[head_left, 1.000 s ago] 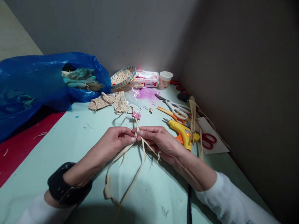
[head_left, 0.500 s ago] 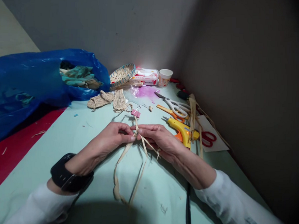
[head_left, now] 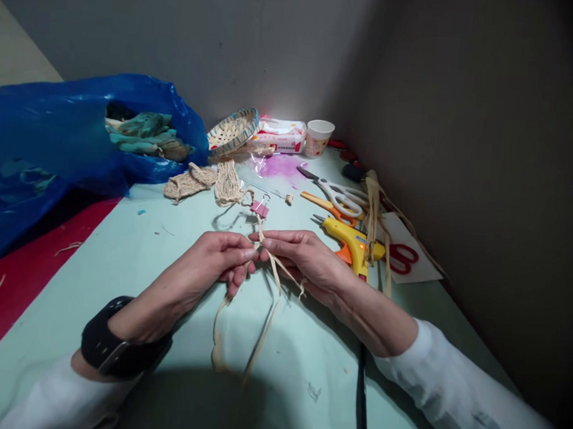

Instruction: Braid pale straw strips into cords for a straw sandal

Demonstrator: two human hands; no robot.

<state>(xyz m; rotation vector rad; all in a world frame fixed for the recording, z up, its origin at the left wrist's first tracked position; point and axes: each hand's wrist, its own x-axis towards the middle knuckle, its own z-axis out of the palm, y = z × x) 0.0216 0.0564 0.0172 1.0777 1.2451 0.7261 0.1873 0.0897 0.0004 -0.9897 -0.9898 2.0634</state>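
Pale raffia strands hang from between my two hands and trail over the table. My left hand pinches a strand on the left, its other fingers curled beneath. Close beside it, my right hand grips the plaited part between thumb and fingers, with loose ends falling below. Just beyond my fingertips, a pink binder clip clamps the top of the strands. Behind the clip lie braided raffia pieces, a flat folded one and a looped one.
A yellow glue gun, white-handled scissors, orange scissors and red-handled scissors lie at right. A blue plastic bag fills the left. A basket, tissue pack and paper cup stand at the back wall.
My left fingers have shifted along the left strand, curling around it and drawing it slightly left. My right hand keeps its hold. The whole view has tilted a little.
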